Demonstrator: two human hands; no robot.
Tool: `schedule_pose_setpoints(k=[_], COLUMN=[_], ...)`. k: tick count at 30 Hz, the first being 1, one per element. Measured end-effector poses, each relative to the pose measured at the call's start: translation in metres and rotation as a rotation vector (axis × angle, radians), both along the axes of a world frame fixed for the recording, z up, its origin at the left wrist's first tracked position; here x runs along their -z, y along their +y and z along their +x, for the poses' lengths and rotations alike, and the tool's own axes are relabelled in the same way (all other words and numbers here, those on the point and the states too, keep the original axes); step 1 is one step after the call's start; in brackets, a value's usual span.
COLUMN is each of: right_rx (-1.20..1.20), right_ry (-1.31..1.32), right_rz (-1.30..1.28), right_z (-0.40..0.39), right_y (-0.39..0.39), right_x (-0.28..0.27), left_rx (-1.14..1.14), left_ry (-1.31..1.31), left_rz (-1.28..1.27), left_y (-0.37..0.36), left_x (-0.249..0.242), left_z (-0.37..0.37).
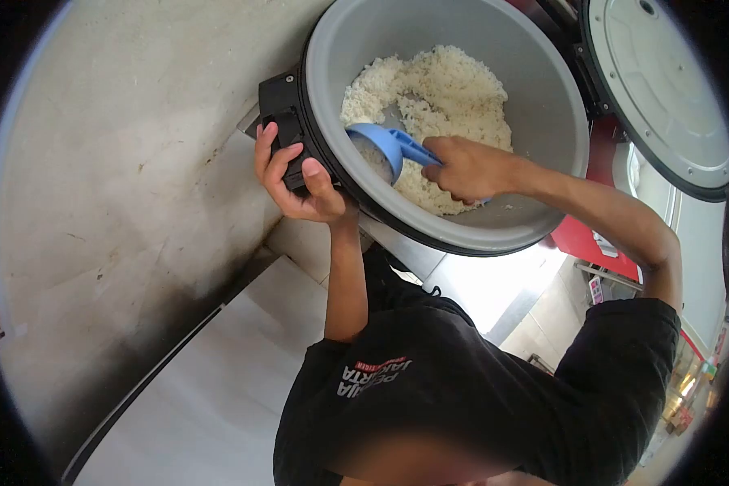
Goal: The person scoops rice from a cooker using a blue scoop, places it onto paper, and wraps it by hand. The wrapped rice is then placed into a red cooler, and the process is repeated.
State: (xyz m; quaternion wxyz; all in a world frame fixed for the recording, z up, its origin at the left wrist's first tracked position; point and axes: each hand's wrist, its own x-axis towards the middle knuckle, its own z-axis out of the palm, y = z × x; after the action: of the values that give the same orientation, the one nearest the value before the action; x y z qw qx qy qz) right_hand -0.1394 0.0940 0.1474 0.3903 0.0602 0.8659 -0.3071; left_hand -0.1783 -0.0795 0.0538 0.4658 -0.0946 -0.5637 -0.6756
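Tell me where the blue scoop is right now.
In the head view, the blue scoop sits inside the grey cooker pot, held by the right hand, its cup against the rice.

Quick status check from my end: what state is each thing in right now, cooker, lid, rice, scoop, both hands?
Rice cooker: open, pot partly filled.
Lid: swung fully back, inner side showing.
Rice: cooked, white, heaped on the far side, hollowed near the scoop.
Blue scoop: inside the pot, bowl holding some rice.
Right hand: closed around the scoop handle.
Left hand: gripping the cooker's black side handle.
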Motion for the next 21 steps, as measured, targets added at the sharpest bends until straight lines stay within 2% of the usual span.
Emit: schedule_pose_setpoints(k=[8, 11, 12, 13, 17, 19, 21], right_rx=[-0.075, -0.083, 0.013, 0.107, 0.241, -0.325, -0.27], right_ry=[-0.034, 0.075, -0.111, -0.299, -0.244, 0.805, 0.705], right_rz=[0.07, 0.051, -0.062, -0.174, -0.134, 0.395, 0.388], right_z=[0.027, 0.032, 0.029, 0.024, 0.007, 0.003, -0.01], right_y=[0.008, 0.026, 0.035, 0.043, 0.068, 0.058, 0.057], right_x=[-0.067, -0.077, -0.079, -0.08, -0.034, 0.01, 0.019], left_rx=[0.005, 0.019, 0.02, 0.002, 0.015, 0.025, -0.003], left_ry=[-0.006, -0.001, 0.004, -0.012, -0.013, -0.019, -0.039], left_rz=[-0.001, 0.019, 0.016, -0.011, -0.003, -0.005, -0.047], left_y=[-0.001, 0.0, -0.001, -0.002, 0.0, 0.0, -0.003], left_x=[0.0, 0.002, 0.001, 0.001, 0.0, 0.001, 0.001], left_z=[0.001, 0.001, 0.001, 0.002, 0.002, 0.002, 0.003])
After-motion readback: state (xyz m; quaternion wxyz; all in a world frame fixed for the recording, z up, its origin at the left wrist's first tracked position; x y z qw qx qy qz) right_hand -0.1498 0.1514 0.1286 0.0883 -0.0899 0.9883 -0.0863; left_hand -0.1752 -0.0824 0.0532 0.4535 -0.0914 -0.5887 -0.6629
